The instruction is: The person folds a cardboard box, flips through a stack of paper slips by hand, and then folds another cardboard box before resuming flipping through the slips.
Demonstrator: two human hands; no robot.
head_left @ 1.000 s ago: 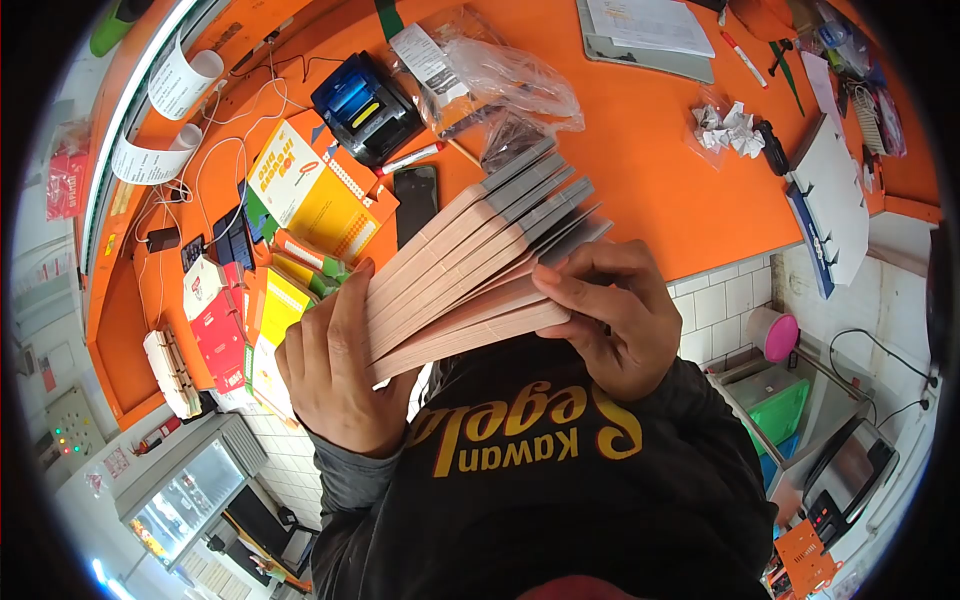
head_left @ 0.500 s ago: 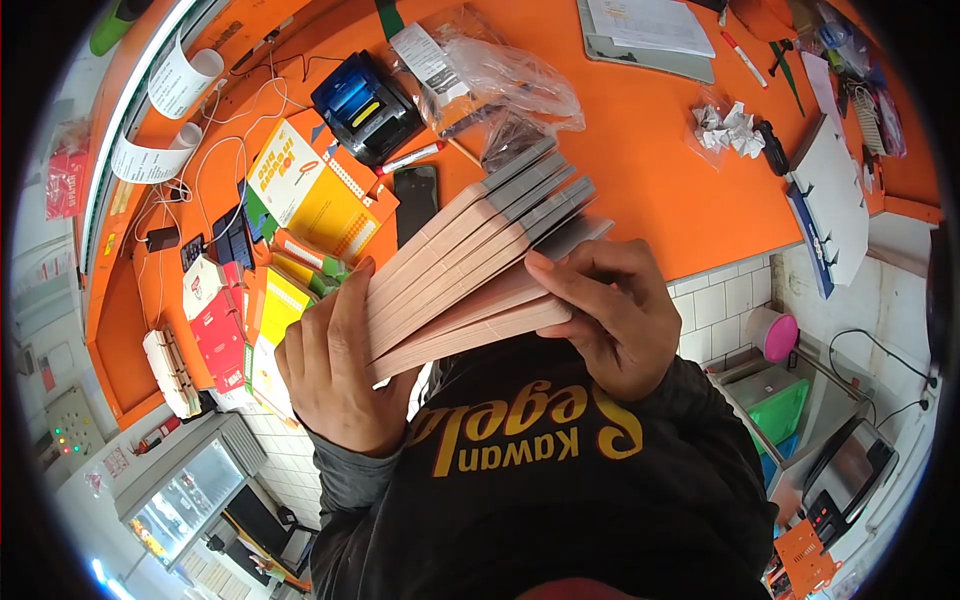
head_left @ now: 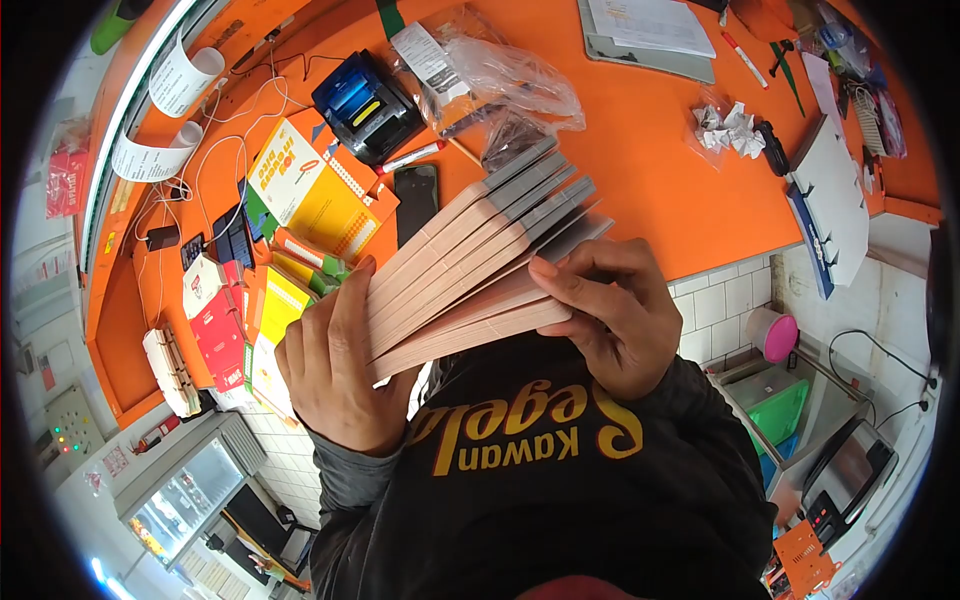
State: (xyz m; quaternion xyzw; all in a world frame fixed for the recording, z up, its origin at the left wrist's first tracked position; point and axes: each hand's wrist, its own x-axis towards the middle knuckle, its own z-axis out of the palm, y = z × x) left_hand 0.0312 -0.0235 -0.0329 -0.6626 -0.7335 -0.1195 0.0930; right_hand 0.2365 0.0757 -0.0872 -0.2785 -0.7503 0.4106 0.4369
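Observation:
A thick stack of pink and grey paper bundles is held up in front of the dark shirt. My left hand wraps round the lower left end of the stack, fingers on top. At the right end, my right hand pinches the lower bundles between thumb and fingers. Those lower bundles fan apart from the upper ones, leaving a wedge-shaped gap. Beyond the stack, a black phone lies on the orange table, partly hidden.
A blue-black printer, a red marker and clear plastic bags lie beyond the stack. Yellow and red boxes sit at the left. Crumpled paper and a clipped white pad are on the right.
The right fingertips have shifted very slightly on the lower bundles, and the gap looks a little different. The left hand stays in place.

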